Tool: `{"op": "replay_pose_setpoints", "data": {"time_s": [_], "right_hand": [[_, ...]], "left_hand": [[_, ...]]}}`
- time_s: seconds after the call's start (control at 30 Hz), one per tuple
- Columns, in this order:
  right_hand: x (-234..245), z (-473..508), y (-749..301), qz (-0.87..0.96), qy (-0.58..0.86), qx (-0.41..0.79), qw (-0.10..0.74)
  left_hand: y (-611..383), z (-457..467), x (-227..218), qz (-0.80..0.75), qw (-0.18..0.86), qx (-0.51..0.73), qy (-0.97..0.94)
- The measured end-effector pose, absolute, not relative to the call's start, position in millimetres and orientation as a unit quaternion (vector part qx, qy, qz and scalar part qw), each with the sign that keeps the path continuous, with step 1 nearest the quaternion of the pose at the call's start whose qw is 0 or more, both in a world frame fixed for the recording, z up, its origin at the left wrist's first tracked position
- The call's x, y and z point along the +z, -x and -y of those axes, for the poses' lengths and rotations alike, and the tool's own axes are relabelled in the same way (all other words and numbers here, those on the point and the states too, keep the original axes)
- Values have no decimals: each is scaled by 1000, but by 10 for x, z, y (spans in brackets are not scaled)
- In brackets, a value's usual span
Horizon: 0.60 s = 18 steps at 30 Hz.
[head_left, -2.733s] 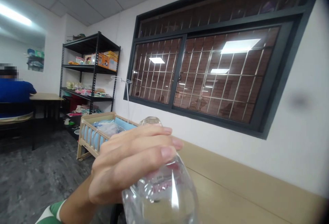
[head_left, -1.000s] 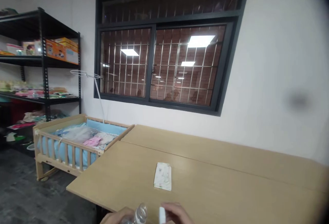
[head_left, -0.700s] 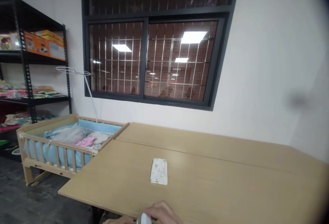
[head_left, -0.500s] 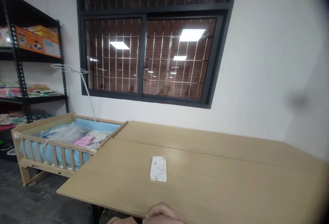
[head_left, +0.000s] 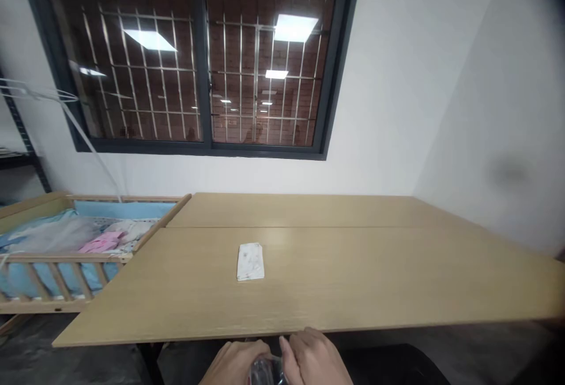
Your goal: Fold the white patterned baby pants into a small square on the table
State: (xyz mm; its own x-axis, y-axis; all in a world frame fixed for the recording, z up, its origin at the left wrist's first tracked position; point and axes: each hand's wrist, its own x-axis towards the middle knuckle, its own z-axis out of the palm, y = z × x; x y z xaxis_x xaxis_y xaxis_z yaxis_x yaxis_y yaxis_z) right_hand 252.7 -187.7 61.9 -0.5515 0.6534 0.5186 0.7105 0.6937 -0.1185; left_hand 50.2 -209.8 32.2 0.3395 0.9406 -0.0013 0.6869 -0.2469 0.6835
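At the bottom edge, in front of the table, my left hand (head_left: 236, 362) and my right hand (head_left: 312, 357) are close together with curled fingers. Between them shows a clear, shiny plastic thing (head_left: 265, 370), cut off by the frame's lower edge, so its kind cannot be made out. Both hands are closed around its sides. Beyond them, a folded white cloth (head_left: 250, 261) with small faint marks lies flat on the wooden tabletop (head_left: 353, 273), apart from either hand.
A wooden crib (head_left: 66, 258) with blue lining, holding pink and white cloths, stands against the table's left end. A barred window (head_left: 203, 67) is in the wall behind. A black chair-like shape (head_left: 392, 361) sits below the table's front edge at right.
The view has swung right and levelled, so the crib and window sit further left. Both hands now show more fully, with the clear plastic thing visible between them. The white cloth stays on the table.
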Motion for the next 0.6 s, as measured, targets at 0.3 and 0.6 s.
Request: {"op": "replay_pose_setpoints", "data": {"time_s": [0.3, 0.6], "right_hand": [[910, 2162, -3050, 748, 633, 98, 170], [1143, 2441, -3569, 602, 779, 90, 147]], "left_hand": [[-1184, 2018, 200, -501, 297, 192, -790], [-1638, 1834, 301, -321, 399, 245, -823]]}}
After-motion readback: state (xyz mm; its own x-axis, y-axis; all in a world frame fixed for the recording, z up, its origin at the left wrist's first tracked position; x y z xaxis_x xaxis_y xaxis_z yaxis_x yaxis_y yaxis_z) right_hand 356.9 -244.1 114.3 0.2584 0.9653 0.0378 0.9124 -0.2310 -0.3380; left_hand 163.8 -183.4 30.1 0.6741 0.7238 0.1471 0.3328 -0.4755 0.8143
